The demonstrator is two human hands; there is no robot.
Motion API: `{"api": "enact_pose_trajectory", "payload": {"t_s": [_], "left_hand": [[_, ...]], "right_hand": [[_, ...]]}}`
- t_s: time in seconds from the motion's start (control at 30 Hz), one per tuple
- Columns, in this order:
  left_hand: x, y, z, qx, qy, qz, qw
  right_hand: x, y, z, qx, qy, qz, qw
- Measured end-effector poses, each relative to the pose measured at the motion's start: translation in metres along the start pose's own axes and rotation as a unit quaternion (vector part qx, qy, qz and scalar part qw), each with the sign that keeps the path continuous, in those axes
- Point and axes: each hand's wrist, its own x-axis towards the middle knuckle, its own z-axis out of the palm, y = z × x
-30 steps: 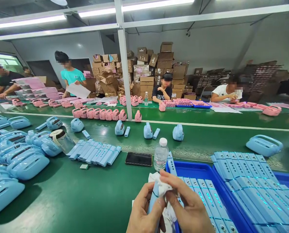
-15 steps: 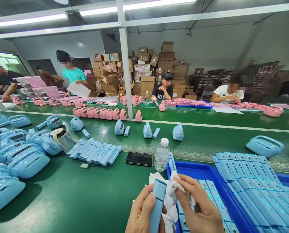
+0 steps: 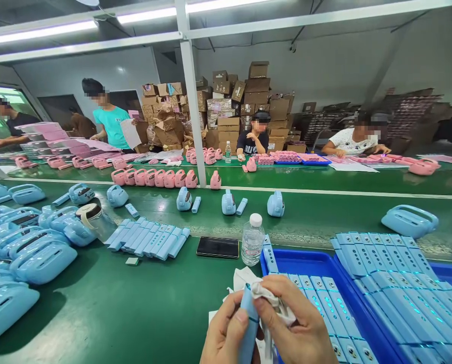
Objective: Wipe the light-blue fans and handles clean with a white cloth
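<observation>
Left hand (image 3: 228,333) grips one blue stick (image 3: 247,323); right hand (image 3: 292,328) presses perhaps one cloth (image 3: 269,298).

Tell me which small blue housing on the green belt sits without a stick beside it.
The rightmost small blue housing; the other two each have a blue stick alongside.

Green bench (image 3: 135,313) carries: blue cases (image 3: 40,260) left, row of blue bars (image 3: 150,240), black phone (image 3: 217,247), water bottle (image 3: 252,240), blue trays (image 3: 305,260) right.
</observation>
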Motion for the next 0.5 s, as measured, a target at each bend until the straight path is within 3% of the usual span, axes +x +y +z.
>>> {"api": "enact_pose_trajectory", "payload": {"t_s": [0.07, 0.13, 0.2, 0.33, 0.5], "left_hand": [[-0.002, -0.002, 0.000, 0.016, -0.014, 0.028, 0.999], [-0.004, 0.000, 0.000, 0.029, -0.020, 0.058, 0.998], [-0.004, 0.004, 0.002, 0.054, -0.004, 0.094, 0.994], [-0.005, 0.017, 0.005, 0.160, 0.042, 0.132, 0.977], [-0.005, 0.019, 0.006, 0.175, 0.100, 0.145, 0.969]], "right_hand": [[0.006, -0.001, -0.001, 0.015, -0.029, 0.071, 0.997], [0.012, 0.006, -0.004, 0.061, -0.022, 0.168, 0.984], [0.014, 0.014, -0.006, 0.129, -0.005, 0.222, 0.967], [0.008, 0.017, -0.007, 0.208, -0.018, 0.226, 0.951], [-0.001, 0.011, -0.004, 0.170, -0.044, 0.224, 0.959]]}}
